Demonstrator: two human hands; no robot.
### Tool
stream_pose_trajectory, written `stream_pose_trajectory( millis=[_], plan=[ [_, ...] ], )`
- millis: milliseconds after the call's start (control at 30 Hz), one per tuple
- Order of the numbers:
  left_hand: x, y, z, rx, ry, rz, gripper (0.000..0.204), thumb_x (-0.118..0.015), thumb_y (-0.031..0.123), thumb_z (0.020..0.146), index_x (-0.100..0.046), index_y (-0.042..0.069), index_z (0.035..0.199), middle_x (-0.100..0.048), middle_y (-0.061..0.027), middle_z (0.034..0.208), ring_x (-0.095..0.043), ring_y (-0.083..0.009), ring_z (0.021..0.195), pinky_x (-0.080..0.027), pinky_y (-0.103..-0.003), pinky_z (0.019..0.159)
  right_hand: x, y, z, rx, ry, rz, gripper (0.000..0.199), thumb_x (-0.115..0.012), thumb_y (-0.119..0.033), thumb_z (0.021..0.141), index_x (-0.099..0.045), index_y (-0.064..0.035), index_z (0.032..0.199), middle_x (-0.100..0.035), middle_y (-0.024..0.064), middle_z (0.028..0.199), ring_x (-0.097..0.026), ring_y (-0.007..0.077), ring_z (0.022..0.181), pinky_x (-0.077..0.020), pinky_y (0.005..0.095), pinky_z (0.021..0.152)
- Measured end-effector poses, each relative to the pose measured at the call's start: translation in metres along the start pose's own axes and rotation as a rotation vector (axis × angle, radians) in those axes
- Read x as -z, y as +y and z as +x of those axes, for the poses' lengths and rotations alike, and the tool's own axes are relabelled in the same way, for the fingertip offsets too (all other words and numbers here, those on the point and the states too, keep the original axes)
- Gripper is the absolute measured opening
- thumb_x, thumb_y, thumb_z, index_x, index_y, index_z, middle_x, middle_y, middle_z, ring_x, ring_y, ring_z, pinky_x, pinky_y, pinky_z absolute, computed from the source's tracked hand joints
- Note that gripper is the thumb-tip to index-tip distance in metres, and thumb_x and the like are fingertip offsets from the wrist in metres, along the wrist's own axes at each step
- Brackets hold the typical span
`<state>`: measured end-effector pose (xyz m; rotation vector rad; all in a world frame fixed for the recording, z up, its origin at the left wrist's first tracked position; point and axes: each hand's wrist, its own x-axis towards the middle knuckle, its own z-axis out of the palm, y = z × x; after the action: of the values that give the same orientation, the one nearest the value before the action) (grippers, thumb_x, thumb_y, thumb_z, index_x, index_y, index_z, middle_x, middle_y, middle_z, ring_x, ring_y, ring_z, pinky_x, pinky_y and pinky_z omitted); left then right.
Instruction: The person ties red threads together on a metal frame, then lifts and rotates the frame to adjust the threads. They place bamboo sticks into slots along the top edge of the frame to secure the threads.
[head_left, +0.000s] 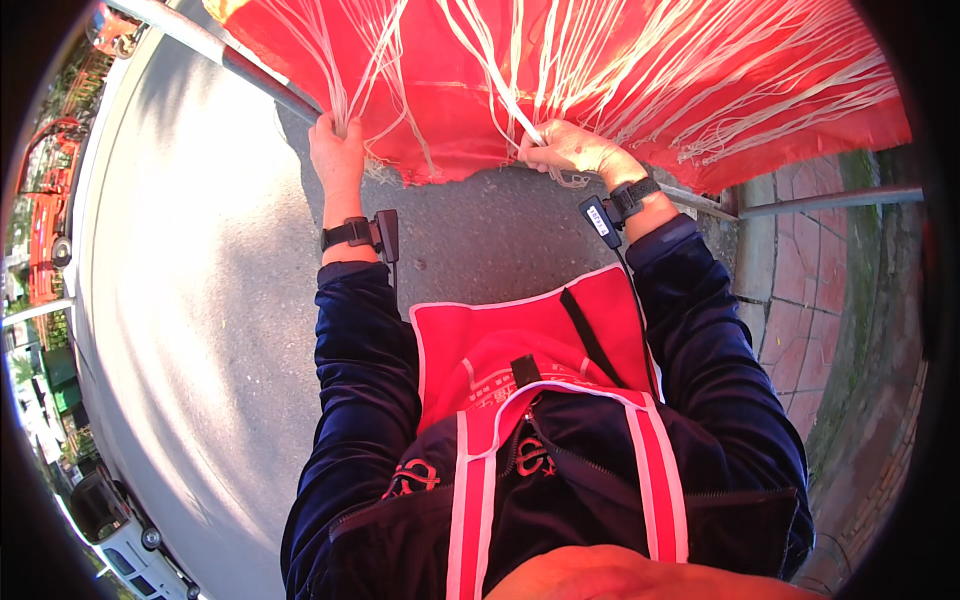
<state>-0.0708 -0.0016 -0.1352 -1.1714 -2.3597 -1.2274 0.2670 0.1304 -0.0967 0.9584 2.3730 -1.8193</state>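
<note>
Looks light and limp – a thin, satiny red cloth (450,120) spread across the top of the view, with long white strings (715,100) running over it in fanned bunches. Likely to crease, sag and slide easily, being smooth-faced; likely to tangle sooner than snap along the strings, being so fine and so many. Best taken by a gathered bunch of strings near the loose ends, or by a doubled fold of the cloth, rather than by a single strand. Gripping one bunch in the closed left hand (338,150); gripping another, drawn into a tighter bundle, in the closed right hand (575,148), with stringy tufts poking out below. Ragged along the near edge, and tasselled there with limp, tangled ends. Seems to lie across a smooth, round metal rail (835,203) showing out at both sides. Underfoot, see rough grey asphalt (440,240) and, to the right, reddish paving slabs (805,270) with dark joints. Nearer, find a soft red apron (470,325) with white piping and flat striped straps – worn over a plush navy jacket (365,350)
</note>
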Motion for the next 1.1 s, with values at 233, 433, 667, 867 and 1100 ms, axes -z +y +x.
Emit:
stream_pose_trajectory(
  millis=[233,433,667,867,1100],
  plan=[
    [0.031,0.029,0.010,0.150,-0.629,0.326,0.049,-0.075,0.048,0.079,-0.071,0.004,0.099,-0.072,-0.0166,0.088,-0.069,-0.0383,0.084,-0.054,-0.047,0.080,-0.015,0.016,0.015,0.147,-0.082,-0.030,0.022,-0.065,-0.026,0.090,-0.068,-0.0039,0.094,-0.064,0.0002,0.078,-0.059,0.0094,0.074,-0.0479,0.0269,0.069],
    [0.052,0.099,0.010,0.132,-0.907,-0.555,0.034,-0.069,0.034,0.092,-0.072,0.002,0.105,-0.072,-0.0044,0.094,-0.066,-0.0097,0.082,-0.052,-0.026,0.076,-0.032,0.013,0.023,0.222,-0.105,-0.093,0.023,-0.064,-0.022,0.091,-0.068,-0.0017,0.101,-0.068,0.0050,0.089,-0.063,0.0133,0.084,-0.0507,0.0306,0.078],
    [0.036,0.167,-0.026,0.068,-0.761,-1.006,0.027,-0.067,0.014,0.093,-0.066,0.000,0.116,-0.068,-0.0032,0.093,-0.063,-0.0089,0.084,-0.051,-0.025,0.076,-0.047,-0.011,0.017,0.243,-0.118,-0.175,0.028,-0.066,-0.022,0.091,-0.066,-0.0009,0.110,-0.069,0.0085,0.097,-0.065,0.0167,0.092,-0.0503,0.0320,0.085],
    [0.031,0.160,-0.028,0.021,-0.700,-1.081,0.012,-0.064,0.005,0.093,-0.068,0.000,0.104,-0.067,-0.0013,0.084,-0.062,-0.0079,0.077,-0.051,-0.023,0.068,-0.037,-0.035,0.011,0.278,0.046,0.260,0.034,-0.067,-0.020,0.094,-0.063,-0.0028,0.124,-0.069,0.0077,0.113,-0.063,0.0135,0.106,-0.0486,0.0300,0.096],
    [0.031,0.149,-0.024,0.016,-0.741,-1.066,0.020,-0.063,0.006,0.094,-0.068,0.000,0.112,-0.069,-0.0026,0.089,-0.064,-0.0091,0.081,-0.053,-0.024,0.073,-0.028,-0.047,0.014,0.569,0.242,0.405,0.019,-0.064,-0.010,0.096,-0.069,-0.0022,0.112,-0.070,0.0029,0.104,-0.064,0.0111,0.100,-0.0504,0.0287,0.093]
  ],
)
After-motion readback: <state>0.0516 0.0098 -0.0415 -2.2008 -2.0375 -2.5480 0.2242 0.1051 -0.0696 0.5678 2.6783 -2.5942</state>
